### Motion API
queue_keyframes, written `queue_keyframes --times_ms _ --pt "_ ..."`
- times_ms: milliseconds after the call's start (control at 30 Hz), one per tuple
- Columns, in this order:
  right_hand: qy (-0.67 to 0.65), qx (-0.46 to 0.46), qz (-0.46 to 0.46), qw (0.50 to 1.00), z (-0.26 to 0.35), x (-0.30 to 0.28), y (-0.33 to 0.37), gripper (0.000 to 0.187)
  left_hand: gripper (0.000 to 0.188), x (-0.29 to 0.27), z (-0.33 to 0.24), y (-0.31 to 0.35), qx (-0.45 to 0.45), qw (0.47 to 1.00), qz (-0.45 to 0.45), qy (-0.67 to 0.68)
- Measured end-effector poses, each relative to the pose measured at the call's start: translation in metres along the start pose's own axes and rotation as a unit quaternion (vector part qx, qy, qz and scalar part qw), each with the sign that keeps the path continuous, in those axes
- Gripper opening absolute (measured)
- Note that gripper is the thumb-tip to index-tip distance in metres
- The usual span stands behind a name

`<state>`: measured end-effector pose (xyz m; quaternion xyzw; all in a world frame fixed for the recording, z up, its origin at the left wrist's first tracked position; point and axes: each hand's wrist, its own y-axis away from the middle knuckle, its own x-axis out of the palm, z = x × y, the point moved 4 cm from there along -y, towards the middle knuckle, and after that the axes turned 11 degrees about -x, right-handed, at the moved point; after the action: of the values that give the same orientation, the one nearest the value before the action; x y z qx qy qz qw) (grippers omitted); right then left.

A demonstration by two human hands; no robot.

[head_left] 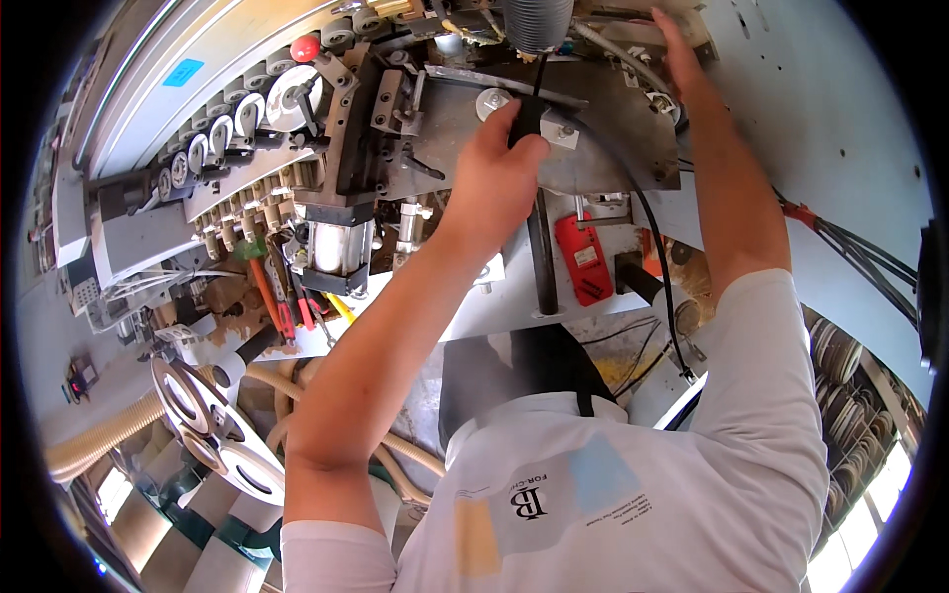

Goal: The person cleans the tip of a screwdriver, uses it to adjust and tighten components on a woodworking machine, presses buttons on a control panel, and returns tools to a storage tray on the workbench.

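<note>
My left hand [497, 180] is closed around a black handheld piece [530, 117] with a thin dark rod at its upper end; its exact kind is not clear. It is held over the machine's flat metal plate [623, 138], below a ribbed grey cylinder [537, 25]. Beside my fingertips a round metal washer with a bolt [493, 103] sits on the plate. At the upper right, my right hand [676, 47] reaches to the plate's far corner near a metal-sheathed hose [623, 51]. It shows edge-on with a digit stretched out; the other fingers are mostly hidden.
A black cable [647, 208] curves down past the plate's right side. A red rectangular device [583, 259] rests on the ledge below. At left are a red-knobbed lever [305, 48], rows of rollers [250, 114] and several hand tools [287, 301]. A grey panel [811, 119] borders my right arm.
</note>
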<state>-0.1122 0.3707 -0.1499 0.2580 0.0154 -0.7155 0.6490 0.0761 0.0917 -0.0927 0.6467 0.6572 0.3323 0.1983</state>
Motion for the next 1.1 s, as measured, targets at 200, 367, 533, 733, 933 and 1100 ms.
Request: queue_keyframes --times_ms 200,367,533,733,933,1100 --pt "0.0 -0.003 0.0 1.0 0.004 0.002 0.002 0.105 0.056 -0.008 0.023 0.039 0.094 0.994 0.043 -0.039" --pt "-0.004 0.0 -0.003 1.0 0.003 0.004 0.005 0.106 0.063 -0.024 0.043 0.095 0.066 0.993 0.095 -0.012" --pt "-0.002 0.004 -0.009 1.0 0.004 0.004 0.012 0.106 0.067 -0.076 0.036 0.122 0.111 0.985 0.021 -0.129" --pt "0.012 -0.01 -0.013 1.0 0.0 0.004 0.005 0.107 0.039 -0.116 -0.058 0.113 0.31 0.755 -0.181 -0.548" --pt "0.022 -0.017 -0.013 1.0 0.003 0.008 0.001 0.107 0.036 -0.125 -0.114 0.065 0.323 0.617 -0.158 -0.7" --pt "0.028 -0.015 -0.02 0.999 -0.001 0.007 0.001 0.107 0.034 -0.112 -0.127 0.023 0.417 0.456 -0.121 -0.777"
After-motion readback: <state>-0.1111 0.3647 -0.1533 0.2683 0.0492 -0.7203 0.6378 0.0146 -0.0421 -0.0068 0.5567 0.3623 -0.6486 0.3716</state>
